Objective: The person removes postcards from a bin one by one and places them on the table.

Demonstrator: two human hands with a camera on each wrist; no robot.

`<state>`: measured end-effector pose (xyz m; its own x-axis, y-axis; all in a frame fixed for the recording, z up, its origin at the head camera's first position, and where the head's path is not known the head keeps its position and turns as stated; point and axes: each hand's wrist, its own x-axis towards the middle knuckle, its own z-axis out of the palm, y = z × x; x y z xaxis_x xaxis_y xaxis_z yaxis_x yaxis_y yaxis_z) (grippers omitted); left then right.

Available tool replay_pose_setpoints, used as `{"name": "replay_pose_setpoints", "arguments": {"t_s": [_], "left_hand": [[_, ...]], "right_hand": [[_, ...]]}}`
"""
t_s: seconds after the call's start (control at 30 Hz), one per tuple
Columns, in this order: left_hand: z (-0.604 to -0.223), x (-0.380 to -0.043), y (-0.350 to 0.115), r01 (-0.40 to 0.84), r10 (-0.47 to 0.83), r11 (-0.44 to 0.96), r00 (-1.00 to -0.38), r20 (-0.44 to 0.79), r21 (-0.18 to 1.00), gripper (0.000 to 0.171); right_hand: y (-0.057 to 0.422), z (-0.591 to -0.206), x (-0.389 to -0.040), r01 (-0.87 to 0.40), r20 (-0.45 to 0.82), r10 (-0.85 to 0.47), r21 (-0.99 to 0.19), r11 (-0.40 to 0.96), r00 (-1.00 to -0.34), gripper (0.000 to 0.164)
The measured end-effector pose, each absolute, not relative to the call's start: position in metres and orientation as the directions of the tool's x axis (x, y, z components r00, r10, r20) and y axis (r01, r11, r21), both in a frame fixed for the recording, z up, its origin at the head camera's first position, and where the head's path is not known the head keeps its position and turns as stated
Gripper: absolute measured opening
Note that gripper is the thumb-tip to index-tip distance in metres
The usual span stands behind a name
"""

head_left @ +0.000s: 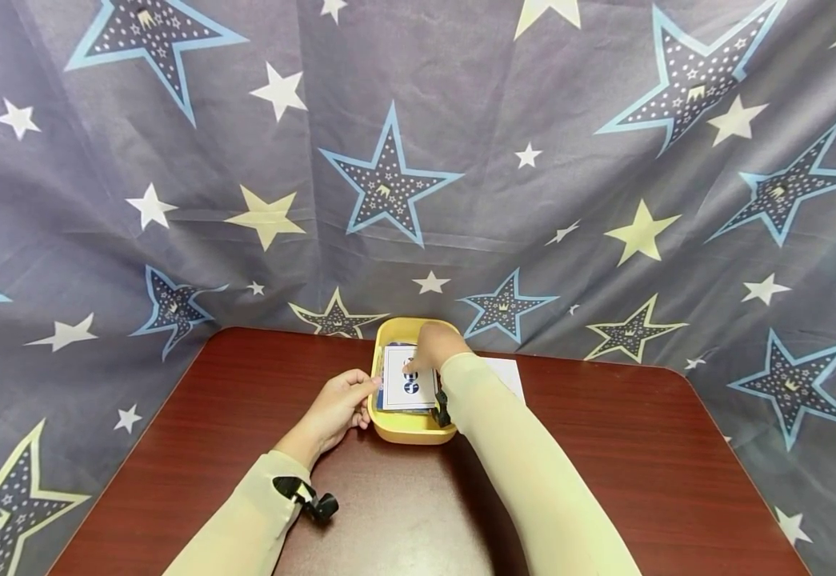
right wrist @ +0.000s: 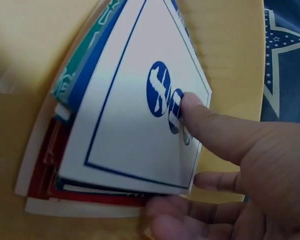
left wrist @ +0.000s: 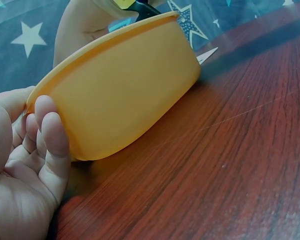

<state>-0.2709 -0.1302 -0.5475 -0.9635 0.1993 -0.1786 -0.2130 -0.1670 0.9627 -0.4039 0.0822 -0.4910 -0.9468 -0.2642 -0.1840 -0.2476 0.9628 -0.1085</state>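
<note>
A yellow plastic tub [head_left: 412, 434] stands near the far edge of the table. My left hand [head_left: 338, 406] holds its left rim, thumb at the top and fingers against the outer wall [left wrist: 125, 85]. Inside the tub lies a stack of flat cards or booklets, with a white card [right wrist: 125, 120] bordered in blue on top, marked with dark blue ovals. My right hand [head_left: 438, 346] reaches into the tub and pinches this card, its thumb on the printed face and its fingers at the edge. Red [right wrist: 45, 175] and green [right wrist: 85, 55] pieces show beneath it.
A white sheet [head_left: 507, 374] lies on the table right of the tub, partly behind my right sleeve. The dark red wooden table [head_left: 641, 448] extends to both sides. Behind it hangs a grey curtain [head_left: 461, 208] printed with stars.
</note>
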Motion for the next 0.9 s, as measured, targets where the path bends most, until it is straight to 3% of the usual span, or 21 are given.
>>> {"name": "replay_pose_setpoints", "arguments": {"t_s": [0.2, 0.37, 0.53, 0.77, 0.9], "left_hand": [[-0.547, -0.27, -0.13, -0.206, 0.201, -0.167, -0.964, -0.171, 0.964, 0.024], [-0.547, -0.27, -0.13, -0.201, 0.204, -0.164, -0.965, -0.166, 0.966, 0.025], [-0.547, -0.269, -0.13, -0.198, 0.206, -0.156, -0.965, -0.164, 0.968, 0.024], [-0.548, -0.271, -0.13, -0.203, 0.199, -0.154, -0.965, -0.17, 0.967, 0.024], [-0.549, -0.271, -0.129, -0.201, 0.193, -0.157, -0.966, -0.169, 0.967, 0.024]], "right_hand": [[0.085, -0.486, -0.401, -0.217, -0.17, -0.235, -0.119, 0.969, -0.957, 0.055], [0.087, -0.45, -0.368, -0.188, -0.144, -0.228, -0.249, 0.95, -0.963, 0.039], [0.094, -0.437, -0.361, -0.147, -0.131, -0.204, -0.349, 0.925, -0.97, 0.026], [0.12, -0.431, -0.356, -0.134, -0.091, -0.218, -0.547, 0.827, -0.972, 0.044], [0.144, -0.435, -0.353, -0.134, -0.056, -0.222, -0.646, 0.751, -0.973, 0.043]]}}
